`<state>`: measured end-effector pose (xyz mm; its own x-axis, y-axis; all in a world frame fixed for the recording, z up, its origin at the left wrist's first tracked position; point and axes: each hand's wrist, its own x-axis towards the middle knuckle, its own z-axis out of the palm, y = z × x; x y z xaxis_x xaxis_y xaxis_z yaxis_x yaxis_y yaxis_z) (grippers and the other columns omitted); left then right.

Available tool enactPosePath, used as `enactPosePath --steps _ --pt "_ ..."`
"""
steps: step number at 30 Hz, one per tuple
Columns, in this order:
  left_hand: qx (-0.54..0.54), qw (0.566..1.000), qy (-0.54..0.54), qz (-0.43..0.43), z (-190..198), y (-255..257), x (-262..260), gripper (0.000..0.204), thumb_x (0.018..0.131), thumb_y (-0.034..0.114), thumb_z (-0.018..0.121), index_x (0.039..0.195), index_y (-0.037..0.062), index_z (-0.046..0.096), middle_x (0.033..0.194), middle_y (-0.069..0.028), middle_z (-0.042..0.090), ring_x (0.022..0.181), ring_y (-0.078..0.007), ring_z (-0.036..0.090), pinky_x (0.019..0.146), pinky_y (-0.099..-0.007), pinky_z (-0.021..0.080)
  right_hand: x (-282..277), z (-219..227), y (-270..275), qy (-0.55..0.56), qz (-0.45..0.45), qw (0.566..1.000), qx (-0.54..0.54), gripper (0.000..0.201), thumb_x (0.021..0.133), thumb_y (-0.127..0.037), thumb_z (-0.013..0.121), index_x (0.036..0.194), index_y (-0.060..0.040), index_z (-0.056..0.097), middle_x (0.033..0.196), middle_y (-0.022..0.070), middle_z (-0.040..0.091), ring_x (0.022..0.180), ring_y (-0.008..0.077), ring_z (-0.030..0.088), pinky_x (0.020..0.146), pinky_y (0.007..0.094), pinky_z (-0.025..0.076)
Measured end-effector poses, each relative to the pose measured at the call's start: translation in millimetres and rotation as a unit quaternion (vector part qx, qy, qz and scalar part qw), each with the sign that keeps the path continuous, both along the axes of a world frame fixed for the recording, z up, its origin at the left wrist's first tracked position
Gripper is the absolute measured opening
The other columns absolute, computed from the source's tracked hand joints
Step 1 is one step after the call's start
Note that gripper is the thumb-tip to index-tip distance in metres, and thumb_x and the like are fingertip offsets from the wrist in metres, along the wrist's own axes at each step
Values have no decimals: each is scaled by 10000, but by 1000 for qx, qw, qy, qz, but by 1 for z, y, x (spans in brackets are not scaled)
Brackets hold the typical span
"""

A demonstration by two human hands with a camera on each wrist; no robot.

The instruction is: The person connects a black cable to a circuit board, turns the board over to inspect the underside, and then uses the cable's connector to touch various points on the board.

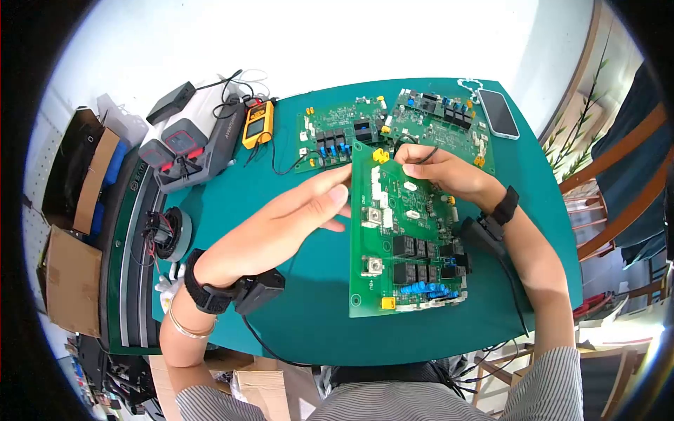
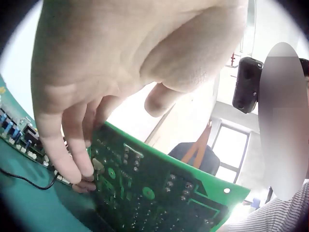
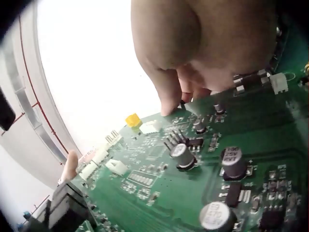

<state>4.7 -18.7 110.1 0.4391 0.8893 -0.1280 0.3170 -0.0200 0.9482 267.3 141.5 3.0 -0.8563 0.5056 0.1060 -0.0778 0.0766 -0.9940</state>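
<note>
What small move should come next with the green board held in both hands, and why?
Probably lay the circuit board flat on the green mat. It is tilted up, the left hand touches only its left edge, and the right hand pinches the top edge, a thin grip.

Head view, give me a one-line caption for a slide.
Both hands, left hand and right hand, hold a green circuit board tilted above a teal table, two more boards lying behind.

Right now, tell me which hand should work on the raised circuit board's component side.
Right, probably. The right hand already rests on the component face of the circuit board at its far edge, pinching something small there. The left hand braces the board's left edge, fingers behind it.
</note>
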Motion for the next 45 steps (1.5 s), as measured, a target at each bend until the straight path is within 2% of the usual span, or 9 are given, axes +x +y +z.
enactPosePath --steps 3,15,23,30,32,33,38,41,45 --pt "4 1000 4 22 -6 3 -4 537 1099 240 536 1544 -45 438 1490 -135 558 1277 -187 566 1085 -371 466 -2 0 1 -23 -9 1000 13 132 1076 -218 592 1059 -89 612 992 -75 541 990 41 488 944 251 393" --pt "-80 989 -8 123 -54 12 -32 192 1044 191 660 1086 14 598 1060 -30 669 953 -102 653 825 -280 563 -11 4 -8 -86 -69 986 127 240 1070 -227 586 1150 -26 689 1033 2 671 998 97 597 906 276 482" --pt "-112 985 43 123 -85 11 -48 215 1019 188 699 1020 12 576 918 -40 660 803 -117 667 720 -273 580 9 48 -20 -32 -176 958 226 339 1083 -270 548 1163 -16 758 881 33 704 798 106 627 734 260 506" --pt "-135 982 73 111 -101 10 -52 237 1044 206 660 1080 -21 602 920 -53 668 803 -135 688 710 -284 603 4 78 -62 -30 -297 844 445 234 1008 -210 688 1041 2 782 766 96 642 628 160 554 606 328 443" --pt "-140 981 70 111 -105 9 -51 238 1048 198 650 1092 -31 599 927 -61 668 814 -146 696 731 -295 613 -1 82 -77 -22 -278 826 491 186 978 -168 712 1001 6 774 795 133 668 641 237 601 636 354 476" --pt "-126 981 85 117 -104 7 -49 247 1039 197 662 1092 -35 598 914 -61 669 797 -143 689 714 -293 600 -1 89 -89 -80 -254 832 487 96 960 -83 705 1020 -29 759 882 93 660 821 236 641 711 353 500" --pt "10 960 266 85 -99 -1 -36 275 1003 199 705 1083 -38 591 842 -57 663 733 -130 657 635 -307 530 -21 76 -99 -23 -181 760 624 124 845 -72 790 926 -33 705 828 83 580 775 277 604 682 380 500" --pt "34 947 302 103 -95 -5 -29 269 965 200 738 1011 -23 595 792 -89 655 667 -169 632 599 -355 478 -32 58 -103 -6 -174 662 729 215 796 -77 809 747 -53 600 772 56 520 738 230 584 653 370 497" --pt "155 905 380 113 -103 -12 -29 259 941 204 745 904 -4 594 791 -144 644 681 -272 630 624 -414 481 -13 58 -120 -50 -143 640 753 220 770 -73 816 755 -52 597 730 41 508 681 227 571 618 364 495"
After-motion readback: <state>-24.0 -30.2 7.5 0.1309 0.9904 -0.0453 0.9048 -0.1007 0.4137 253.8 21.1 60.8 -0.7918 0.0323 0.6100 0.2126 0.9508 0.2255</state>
